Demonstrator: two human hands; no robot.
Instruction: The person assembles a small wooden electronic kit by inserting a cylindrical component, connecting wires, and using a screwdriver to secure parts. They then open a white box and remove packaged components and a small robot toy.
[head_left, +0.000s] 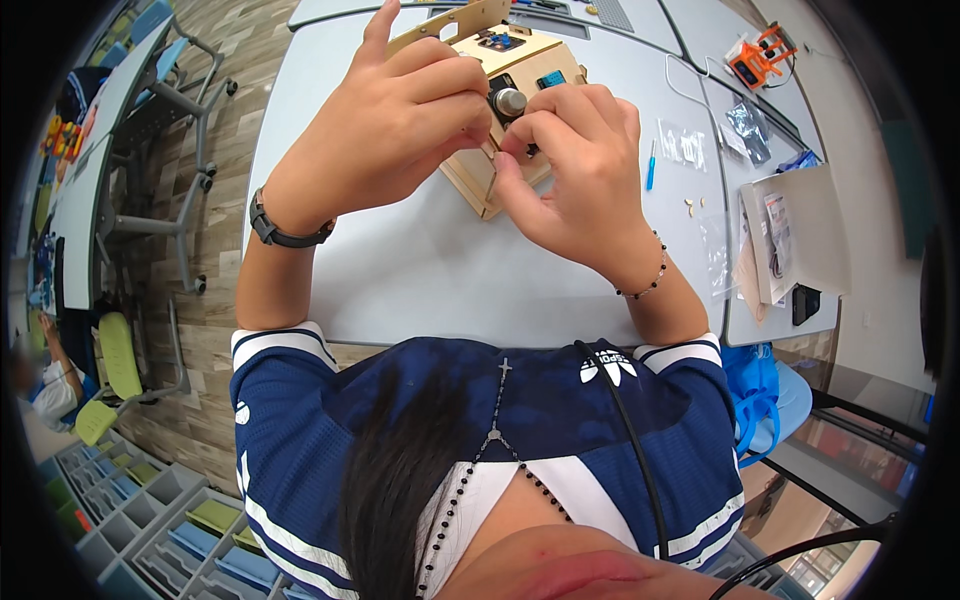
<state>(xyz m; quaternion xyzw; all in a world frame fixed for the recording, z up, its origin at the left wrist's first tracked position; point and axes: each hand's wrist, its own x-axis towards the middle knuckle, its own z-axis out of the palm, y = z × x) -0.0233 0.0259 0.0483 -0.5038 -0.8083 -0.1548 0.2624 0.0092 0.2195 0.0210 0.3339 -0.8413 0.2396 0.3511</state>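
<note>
A light plywood box (pixel 470 185) stands on the white table in front of me, partly covered by my hands. Small electronic modules sit on it: a round silver-topped part (pixel 509 102), a blue module (pixel 550 80) and a dark board with blue parts (pixel 500 40). My left hand (pixel 400 125) is over the box's left side, thumb and forefinger pinched together, one finger raised. From the right, my right hand (pixel 585 160) reaches to the box's near face with thumb and forefinger nearly meeting. Whatever is between the fingertips of either hand is hidden or too small to make out.
Right of the box lie a blue screwdriver (pixel 651 170), clear plastic bags (pixel 683 145) and small wooden bits (pixel 690 208). Farther right are an open white carton (pixel 815 225) and an orange device (pixel 755 65) with a cable. Another person (pixel 62 385) sits at far left.
</note>
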